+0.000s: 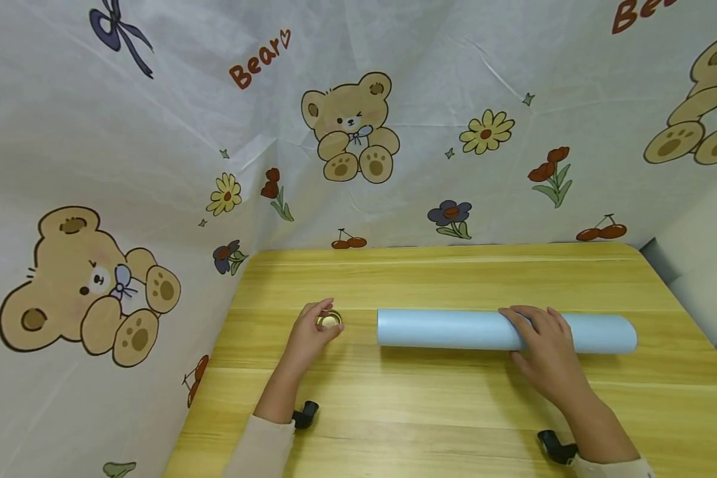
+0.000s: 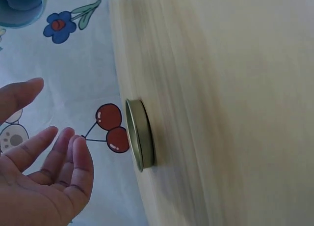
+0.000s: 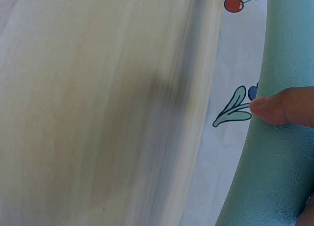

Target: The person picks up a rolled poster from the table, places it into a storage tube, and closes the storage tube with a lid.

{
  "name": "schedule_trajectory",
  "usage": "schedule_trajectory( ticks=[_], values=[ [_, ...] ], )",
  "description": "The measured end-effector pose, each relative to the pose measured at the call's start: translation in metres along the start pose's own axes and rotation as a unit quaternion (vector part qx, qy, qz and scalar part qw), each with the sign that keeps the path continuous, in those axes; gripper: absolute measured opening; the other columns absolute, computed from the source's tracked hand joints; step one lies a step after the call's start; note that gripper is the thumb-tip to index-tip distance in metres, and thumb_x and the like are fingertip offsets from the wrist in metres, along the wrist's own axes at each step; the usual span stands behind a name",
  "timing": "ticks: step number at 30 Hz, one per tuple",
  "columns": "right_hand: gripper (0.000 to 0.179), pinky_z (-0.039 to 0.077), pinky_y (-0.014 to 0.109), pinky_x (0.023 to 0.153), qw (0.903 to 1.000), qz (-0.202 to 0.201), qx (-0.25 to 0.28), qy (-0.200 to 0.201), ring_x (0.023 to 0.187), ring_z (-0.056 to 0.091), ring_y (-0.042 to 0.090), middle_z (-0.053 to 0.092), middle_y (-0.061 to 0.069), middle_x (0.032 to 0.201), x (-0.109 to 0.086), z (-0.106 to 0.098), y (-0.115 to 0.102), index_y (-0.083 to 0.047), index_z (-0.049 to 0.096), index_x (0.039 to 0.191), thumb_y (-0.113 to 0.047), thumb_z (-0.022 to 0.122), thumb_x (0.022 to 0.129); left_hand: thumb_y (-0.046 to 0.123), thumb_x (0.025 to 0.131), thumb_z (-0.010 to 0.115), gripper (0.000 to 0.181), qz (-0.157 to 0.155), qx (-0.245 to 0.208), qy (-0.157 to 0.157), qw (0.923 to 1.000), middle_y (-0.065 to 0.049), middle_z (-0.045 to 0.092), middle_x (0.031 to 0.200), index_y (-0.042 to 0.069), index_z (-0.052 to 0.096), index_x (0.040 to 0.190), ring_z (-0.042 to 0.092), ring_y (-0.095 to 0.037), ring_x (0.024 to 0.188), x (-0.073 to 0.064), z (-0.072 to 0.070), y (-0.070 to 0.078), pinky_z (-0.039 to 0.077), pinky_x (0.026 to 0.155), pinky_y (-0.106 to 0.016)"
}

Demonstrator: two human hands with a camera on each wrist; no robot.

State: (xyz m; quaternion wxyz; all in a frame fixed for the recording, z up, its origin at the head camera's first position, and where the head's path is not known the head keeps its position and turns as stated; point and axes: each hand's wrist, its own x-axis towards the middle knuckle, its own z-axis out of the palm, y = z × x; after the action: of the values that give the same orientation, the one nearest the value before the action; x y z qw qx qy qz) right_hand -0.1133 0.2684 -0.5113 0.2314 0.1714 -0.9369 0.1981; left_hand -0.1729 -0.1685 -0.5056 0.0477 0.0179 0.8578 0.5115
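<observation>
A shallow round gold-coloured piece, like a tin lid (image 1: pixel 329 320) (image 2: pixel 140 135), lies on the left part of the table. My left hand (image 1: pixel 312 330) (image 2: pixel 46 177) is right beside it, thumb and fingers spread around it from above. In the left wrist view a gap shows between the fingers and the lid. My right hand (image 1: pixel 544 345) grips a light blue rolled-up mat (image 1: pixel 448 329) (image 3: pixel 279 177), fingers over its top and thumb on the near side. The mat lies crosswise, its hollow left end visible in the left wrist view. Part of the right hand falls outside the right wrist view.
The wooden table (image 1: pixel 394 411) has a pale yellow grain. Behind it and at its left hangs a white cloth (image 1: pixel 167 133) printed with bears, flowers and cherries. Black wrist devices (image 1: pixel 557 447) show at both wrists.
</observation>
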Motion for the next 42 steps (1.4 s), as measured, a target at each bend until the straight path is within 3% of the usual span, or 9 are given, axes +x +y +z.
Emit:
schedule_trajectory(
  ticks=[6, 10, 21, 30, 35, 42],
  values=[
    [0.096, 0.018, 0.059, 0.122, 1.0000, 0.001, 0.002, -0.004, 0.121, 0.049, 0.043, 0.055, 0.018, 0.132, -0.001, -0.001, 0.000, -0.012, 0.057, 0.138, 0.009, 0.093, 0.051, 0.017, 0.088, 0.079, 0.077, -0.007, 0.087, -0.012, 0.9961, -0.011, 0.045, 0.149, 0.014, 0.041, 0.155, 0.044, -0.036, 0.138, 0.003, -0.005, -0.008, 0.047, 0.105, -0.056],
    [0.096, 0.018, 0.059, 0.122, 1.0000, 0.001, 0.002, -0.007, 0.122, 0.048, 0.043, 0.055, 0.018, 0.133, -0.002, 0.000, 0.000, -0.013, 0.056, 0.139, 0.009, 0.092, 0.052, 0.020, 0.088, 0.080, 0.077, -0.015, 0.127, -0.014, 0.9917, -0.014, 0.043, 0.150, 0.013, 0.042, 0.155, 0.040, -0.037, 0.139, 0.007, -0.008, -0.015, 0.047, 0.106, -0.057],
    [0.096, 0.019, 0.060, 0.120, 1.0000, 0.000, 0.003, -0.004, 0.121, 0.049, 0.042, 0.055, 0.018, 0.132, -0.002, -0.001, 0.000, -0.013, 0.057, 0.138, 0.009, 0.092, 0.052, 0.022, 0.083, 0.085, 0.075, -0.041, 0.178, -0.003, 0.9832, -0.021, 0.049, 0.136, 0.005, 0.051, 0.148, 0.045, -0.040, 0.127, 0.015, -0.007, -0.031, 0.050, 0.097, -0.054],
    [0.094, 0.023, 0.063, 0.117, 1.0000, -0.002, 0.004, 0.001, 0.120, 0.050, 0.042, 0.056, 0.018, 0.131, -0.003, -0.002, -0.002, -0.012, 0.058, 0.137, 0.010, 0.092, 0.052, 0.025, 0.081, 0.086, 0.078, -0.039, 0.244, -0.005, 0.9690, -0.018, 0.049, 0.133, 0.007, 0.050, 0.148, 0.047, -0.035, 0.120, 0.016, -0.004, -0.033, 0.049, 0.095, -0.052],
    [0.096, 0.023, 0.062, 0.117, 1.0000, -0.002, 0.003, -0.002, 0.120, 0.050, 0.042, 0.055, 0.018, 0.131, -0.004, -0.002, -0.002, -0.012, 0.057, 0.138, 0.010, 0.092, 0.051, 0.024, 0.082, 0.086, 0.073, -0.033, 0.249, -0.005, 0.9678, -0.019, 0.050, 0.132, 0.007, 0.054, 0.145, 0.047, -0.037, 0.119, 0.015, -0.004, -0.030, 0.049, 0.094, -0.053],
    [0.095, 0.021, 0.061, 0.119, 1.0000, 0.001, 0.005, -0.002, 0.120, 0.049, 0.042, 0.055, 0.018, 0.131, -0.004, -0.001, -0.002, -0.012, 0.057, 0.138, 0.010, 0.091, 0.052, 0.023, 0.081, 0.086, 0.069, -0.038, 0.210, -0.003, 0.9770, -0.019, 0.050, 0.133, 0.008, 0.057, 0.142, 0.047, -0.036, 0.120, 0.016, -0.007, -0.031, 0.050, 0.095, -0.054]
  ],
)
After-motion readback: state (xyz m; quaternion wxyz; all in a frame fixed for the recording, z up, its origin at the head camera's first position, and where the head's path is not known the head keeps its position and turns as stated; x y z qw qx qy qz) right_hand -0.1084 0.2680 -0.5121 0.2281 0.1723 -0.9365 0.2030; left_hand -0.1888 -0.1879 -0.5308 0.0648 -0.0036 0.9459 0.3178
